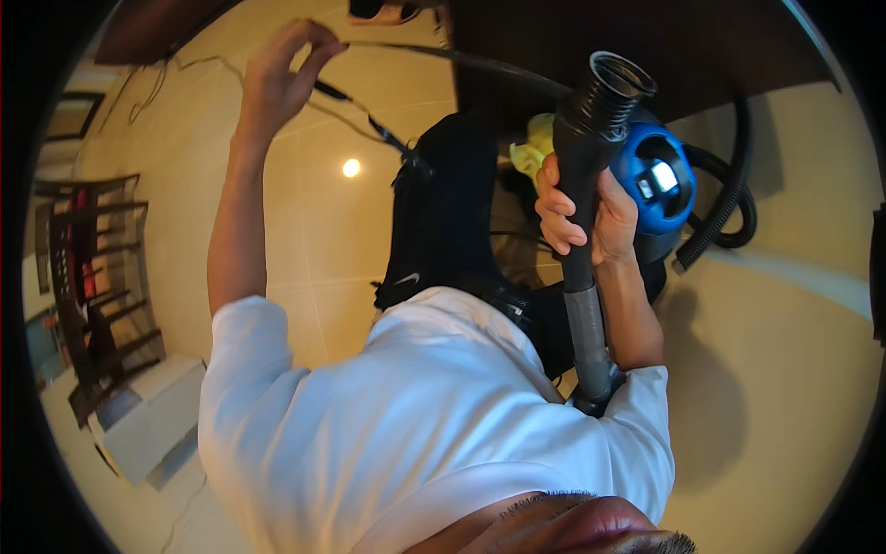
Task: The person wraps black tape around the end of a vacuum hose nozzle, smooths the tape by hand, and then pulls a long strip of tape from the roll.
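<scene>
My right hand (591, 217) is wrapped around a black vacuum cleaner tube (580, 171), held upright in front of me. Its open, ribbed end (616, 88) points up and away, while a grey section (587, 328) runs down beside my right arm. Out to the far left, my left hand (291, 69) pinches the end of a thin black strip (443, 54) that looks like tape. The strip stretches across to the tube just below the ribbed end; how it is fixed there is hard to make out.
Behind the tube stands a blue vacuum cleaner body (657, 222) with a black corrugated hose (738, 175). A yellow-green cloth (532, 152) is close by. Dark furniture (701, 42) spans the far side. Wooden chairs (101, 268) and a white box-like unit (152, 420) stand left. A cord (208, 61) trails over the floor.
</scene>
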